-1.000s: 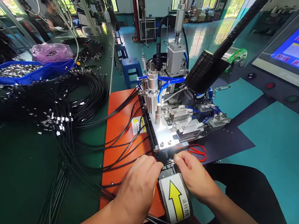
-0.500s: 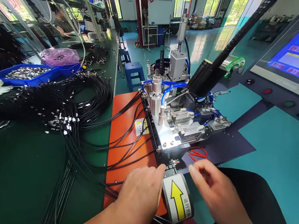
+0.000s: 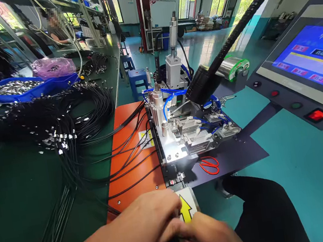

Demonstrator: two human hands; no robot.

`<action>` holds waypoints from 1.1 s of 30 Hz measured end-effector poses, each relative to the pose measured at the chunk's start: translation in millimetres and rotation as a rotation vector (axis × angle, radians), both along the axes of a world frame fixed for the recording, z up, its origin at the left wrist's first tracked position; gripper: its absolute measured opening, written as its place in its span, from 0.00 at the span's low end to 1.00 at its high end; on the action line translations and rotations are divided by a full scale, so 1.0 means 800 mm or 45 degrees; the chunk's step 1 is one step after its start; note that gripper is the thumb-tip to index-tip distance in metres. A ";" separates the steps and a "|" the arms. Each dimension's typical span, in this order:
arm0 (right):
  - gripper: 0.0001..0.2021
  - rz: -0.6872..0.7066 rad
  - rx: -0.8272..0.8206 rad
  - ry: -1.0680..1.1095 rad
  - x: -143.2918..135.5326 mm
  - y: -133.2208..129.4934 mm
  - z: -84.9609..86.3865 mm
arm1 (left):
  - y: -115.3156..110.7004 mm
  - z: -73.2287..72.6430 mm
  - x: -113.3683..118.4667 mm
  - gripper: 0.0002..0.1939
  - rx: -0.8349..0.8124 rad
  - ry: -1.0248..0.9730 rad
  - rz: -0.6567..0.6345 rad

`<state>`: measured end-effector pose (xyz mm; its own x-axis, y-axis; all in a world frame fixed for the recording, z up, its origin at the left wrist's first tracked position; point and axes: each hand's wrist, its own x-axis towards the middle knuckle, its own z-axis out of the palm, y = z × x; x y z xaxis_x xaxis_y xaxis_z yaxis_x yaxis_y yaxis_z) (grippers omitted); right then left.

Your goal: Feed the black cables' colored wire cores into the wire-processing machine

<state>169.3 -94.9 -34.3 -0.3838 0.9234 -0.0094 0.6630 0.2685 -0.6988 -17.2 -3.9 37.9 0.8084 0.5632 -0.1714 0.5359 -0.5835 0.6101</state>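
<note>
My left hand [image 3: 159, 213] is closed, fingers bent, in front of a white cover with a yellow arrow [image 3: 185, 205]. Against its fingertips is my right hand [image 3: 210, 232], also closed and slightly blurred. Whatever they pinch is hidden between the fingers. Just beyond the cover, a small clamp fixture [image 3: 177, 179] shows shiny metal and a bit of red. Behind it stands a machine with metal cylinders [image 3: 160, 109] and blue air tubes. Several black cables [image 3: 134, 181] run across the orange plate [image 3: 122, 142] into the machine's left side.
Red-handled scissors [image 3: 210, 166] lie on the dark base plate. A control panel [image 3: 308, 76] stands at right, near a solder spool [image 3: 233, 67]. Bundled black cables [image 3: 96, 106] and a blue tray of metal parts [image 3: 15, 89] cover the left bench. A person [image 3: 57, 29] sits far left.
My right hand has moved left to meet my left hand. The coloured wire ends seen below the cover are now out of sight. The view has shifted right.
</note>
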 end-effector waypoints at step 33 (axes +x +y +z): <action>0.13 -0.642 0.222 0.233 0.040 0.043 0.008 | 0.013 -0.058 0.022 0.14 0.303 -0.312 0.262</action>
<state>201.3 -60.2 -27.9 0.1244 0.9749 0.1847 0.6112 0.0714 -0.7883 0.2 6.4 -8.6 0.6753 0.7183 0.1674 0.5118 -0.6198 0.5949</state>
